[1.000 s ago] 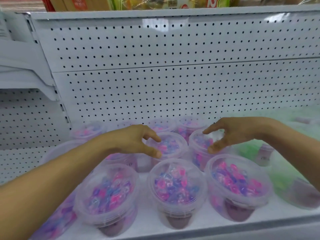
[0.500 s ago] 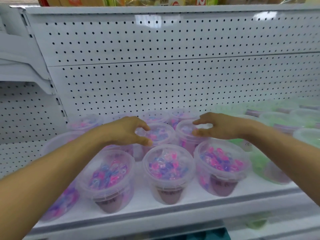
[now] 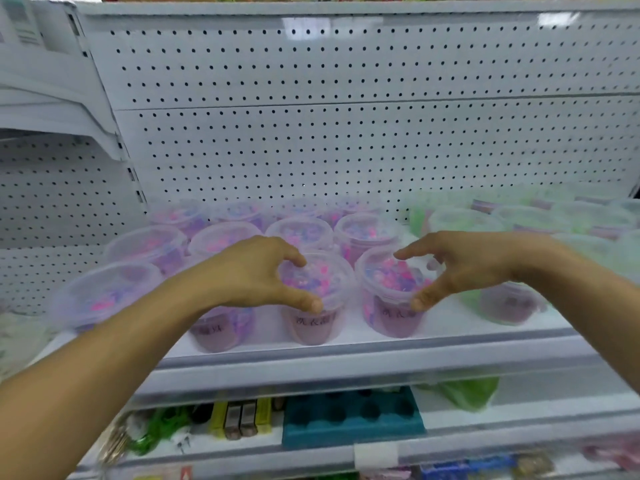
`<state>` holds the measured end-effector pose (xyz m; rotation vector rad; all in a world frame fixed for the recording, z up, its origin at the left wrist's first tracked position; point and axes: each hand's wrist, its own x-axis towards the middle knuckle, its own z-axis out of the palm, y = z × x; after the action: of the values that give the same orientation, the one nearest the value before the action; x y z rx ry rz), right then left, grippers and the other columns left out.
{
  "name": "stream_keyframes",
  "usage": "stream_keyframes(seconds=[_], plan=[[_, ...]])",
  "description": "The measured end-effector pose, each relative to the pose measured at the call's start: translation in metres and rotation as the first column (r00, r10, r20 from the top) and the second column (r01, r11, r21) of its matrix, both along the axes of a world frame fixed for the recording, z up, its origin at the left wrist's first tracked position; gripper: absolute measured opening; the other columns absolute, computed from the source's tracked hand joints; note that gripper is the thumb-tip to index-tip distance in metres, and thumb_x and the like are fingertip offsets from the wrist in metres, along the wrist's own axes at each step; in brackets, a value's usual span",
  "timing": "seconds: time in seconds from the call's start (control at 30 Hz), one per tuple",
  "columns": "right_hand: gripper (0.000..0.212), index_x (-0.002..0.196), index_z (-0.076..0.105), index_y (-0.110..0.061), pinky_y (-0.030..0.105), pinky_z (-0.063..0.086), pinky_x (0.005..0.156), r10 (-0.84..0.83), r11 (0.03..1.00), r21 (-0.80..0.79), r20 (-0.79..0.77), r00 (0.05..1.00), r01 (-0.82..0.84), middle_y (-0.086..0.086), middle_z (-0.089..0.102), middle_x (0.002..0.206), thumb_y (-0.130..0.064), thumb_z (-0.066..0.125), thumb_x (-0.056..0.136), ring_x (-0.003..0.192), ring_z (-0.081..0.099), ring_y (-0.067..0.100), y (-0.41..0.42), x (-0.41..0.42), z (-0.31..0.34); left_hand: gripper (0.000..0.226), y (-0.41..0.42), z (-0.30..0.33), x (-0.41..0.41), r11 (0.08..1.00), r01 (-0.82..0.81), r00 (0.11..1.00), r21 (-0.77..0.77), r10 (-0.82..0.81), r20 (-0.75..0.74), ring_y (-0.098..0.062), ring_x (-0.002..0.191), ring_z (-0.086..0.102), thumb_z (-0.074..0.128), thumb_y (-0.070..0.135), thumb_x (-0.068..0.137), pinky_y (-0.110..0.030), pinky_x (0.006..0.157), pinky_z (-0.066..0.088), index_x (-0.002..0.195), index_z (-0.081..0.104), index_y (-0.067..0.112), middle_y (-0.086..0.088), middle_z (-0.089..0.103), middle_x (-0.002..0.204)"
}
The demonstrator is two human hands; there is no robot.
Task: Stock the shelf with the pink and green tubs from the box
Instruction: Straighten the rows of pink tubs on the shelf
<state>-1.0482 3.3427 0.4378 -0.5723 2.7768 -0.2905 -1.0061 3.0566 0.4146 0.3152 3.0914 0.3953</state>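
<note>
The left hand point(image 3: 256, 271) curved over a clear plastic tub of pink and purple beads point(image 3: 313, 299) at the middle of the frame, thumb at the front of its rim and forefinger at the back; whether it truly gripped or only hovered I could not tell. The right hand point(image 3: 460, 265) was spread wide beside the neighbouring pink tub point(image 3: 391, 292), thumb at the lid's edge, holding nothing.

To my eye this was squaring up the front row: each tub wanted nudging by the rim, gently, label outward, level with the white metal shelf edge point(image 3: 346, 358).

The pink tubs stood in rows across the centre and left, lidded, with dark labels. The pale green tubs point(image 3: 464, 221) sat in the right of the frame, blurred. No box was visible.
</note>
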Motion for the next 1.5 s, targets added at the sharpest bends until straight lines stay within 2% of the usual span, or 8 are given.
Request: stream_keyframes(seconds=[0.27,0.47,0.73,0.97,1.1,1.2,1.33,1.5], plan=[[0.088,0.146,0.033,-0.038,0.029,0.026,0.108,0.03,0.998,-0.053,-0.028,0.999,-0.031,-0.014,0.028,0.153,-0.059,0.073,0.07,0.139,0.031,0.012,-0.005,0.005,-0.009,0.08,0.002,0.001,0.01,0.994,-0.106,0.994,0.036,0.106,0.004,-0.014,0.129,0.044,0.071,0.073,0.058,-0.038,0.107,0.036,0.127,0.056,0.035,0.009,0.047,0.143],[0.088,0.146,0.032,-0.038,0.033,0.021,0.114,0.048,0.997,-0.065,-0.053,0.997,-0.052,-0.013,0.015,0.158,-0.074,0.056,0.07,0.143,0.023,0.011,-0.009,0.004,-0.014,0.075,-0.002,-0.008,0.015,0.992,-0.047,0.998,0.115,0.051,-0.029,-0.006,0.132,0.038,0.064,0.068,0.071,-0.021,0.098,0.028,0.135,0.05,0.032,0.014,0.039,0.148],[0.068,0.129,0.056,-0.033,0.023,0.028,0.102,0.064,0.924,-0.358,-0.205,0.977,-0.136,-0.013,0.044,0.142,-0.071,0.038,0.076,0.126,0.041,0.005,-0.072,-0.028,0.001,0.07,-0.078,0.007,-0.006,0.963,-0.133,0.979,0.234,0.165,-0.121,-0.007,0.132,0.039,0.044,0.071,0.078,-0.026,0.104,0.029,0.136,0.049,0.032,0.014,0.043,0.145],[0.055,0.134,0.052,-0.032,0.039,0.028,0.114,0.04,0.954,-0.283,-0.217,0.975,-0.102,-0.01,0.041,0.148,-0.063,0.037,0.091,0.134,0.039,0.014,-0.156,-0.107,-0.006,0.05,-0.14,0.018,-0.082,0.962,-0.225,0.972,0.151,0.232,-0.031,-0.024,0.124,0.048,0.032,0.051,0.099,-0.031,0.096,0.035,0.129,0.057,0.021,-0.005,0.055,0.135],[0.054,0.131,0.056,-0.023,0.041,0.034,0.109,-0.002,0.986,-0.166,-0.185,0.983,-0.029,0.0,0.049,0.142,-0.057,0.036,0.095,0.128,0.045,0.022,-0.177,-0.138,-0.019,0.046,-0.149,0.008,-0.118,0.977,-0.209,0.977,0.026,0.21,-0.036,-0.027,0.079,0.049,0.03,0.039,0.102,-0.031,0.069,0.037,0.075,0.05,0.008,-0.009,0.051,0.074],[0.052,0.118,0.064,-0.017,0.043,0.04,0.102,-0.004,0.991,-0.13,-0.208,0.978,-0.024,0.003,0.059,0.129,-0.054,0.036,0.096,0.117,0.053,0.024,-0.186,-0.146,-0.025,0.046,-0.148,0.003,-0.132,0.981,-0.189,0.981,0.045,0.191,-0.041,-0.024,0.069,0.042,0.028,0.04,0.102,-0.032,0.062,0.031,0.071,0.042,0.008,-0.007,0.045,0.067],[0.045,0.107,0.066,-0.021,0.042,0.041,0.1,-0.004,0.996,-0.086,-0.22,0.976,-0.015,0.001,0.063,0.119,-0.054,0.037,0.095,0.115,0.054,0.026,-0.193,-0.144,-0.025,0.049,-0.161,0.005,-0.14,0.975,-0.121,0.993,0.185,0.118,0.029,-0.023,0.096,0.059,0.035,0.048,0.098,-0.032,0.082,0.043,0.1,0.064,0.008,-0.008,0.067,0.103],[0.054,0.133,0.054,-0.024,0.044,0.035,0.106,-0.036,0.997,-0.079,-0.239,0.97,0.018,0.002,0.049,0.142,-0.057,0.042,0.093,0.129,0.042,0.027,-0.204,-0.144,-0.023,0.051,-0.211,0.021,-0.139,0.948,-0.152,0.981,0.28,0.179,-0.074,-0.018,0.134,0.04,0.045,0.053,0.094,-0.032,0.105,0.03,0.138,0.049,0.027,0.002,0.043,0.148]])
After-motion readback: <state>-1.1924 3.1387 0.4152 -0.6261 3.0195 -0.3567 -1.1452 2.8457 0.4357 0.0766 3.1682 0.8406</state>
